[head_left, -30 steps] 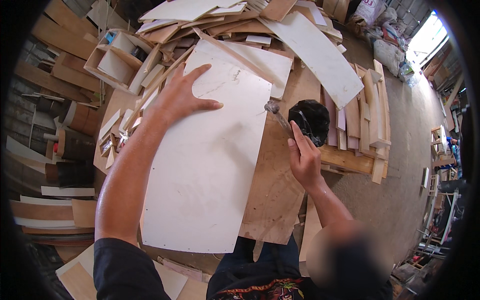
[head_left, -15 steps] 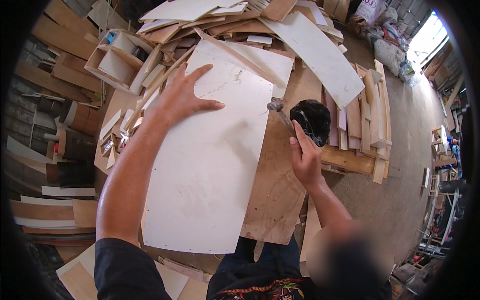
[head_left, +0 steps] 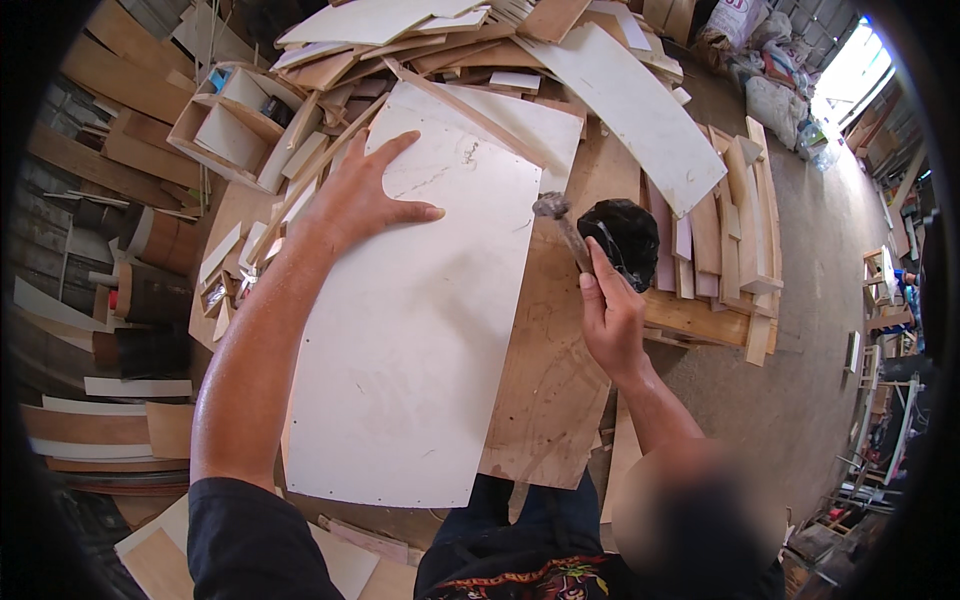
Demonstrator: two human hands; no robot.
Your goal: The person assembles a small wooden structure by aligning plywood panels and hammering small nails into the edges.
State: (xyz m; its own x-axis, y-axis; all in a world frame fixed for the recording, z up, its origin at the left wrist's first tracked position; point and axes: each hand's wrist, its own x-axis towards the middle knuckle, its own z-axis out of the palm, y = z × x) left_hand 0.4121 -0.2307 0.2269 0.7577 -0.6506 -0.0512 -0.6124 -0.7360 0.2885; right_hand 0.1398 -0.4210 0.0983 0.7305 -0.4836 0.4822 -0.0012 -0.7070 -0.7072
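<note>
A large white panel [head_left: 410,350] with small nail dots along its edges lies in front of me on a brown wooden board [head_left: 550,390]. My left hand [head_left: 370,195] rests on the panel's far left part, thumb and fingers spread apart. In my right hand [head_left: 612,315] is a hammer [head_left: 572,235], gripped by its handle, with its head raised beside the panel's right edge. Just behind the hammer sits a black plastic bag [head_left: 622,240]; its contents cannot be made out.
Offcuts and white boards [head_left: 630,110] are heaped at the far side. An open wooden box [head_left: 235,125] stands at the far left. Upright planks [head_left: 745,220] line the right of the bench. Sacks [head_left: 775,110] lie at the far right, and more boards [head_left: 110,435] are stacked on the left.
The panel appears shifted very slightly left in view. The hammer and both hands keep nearly the same position and hold.
</note>
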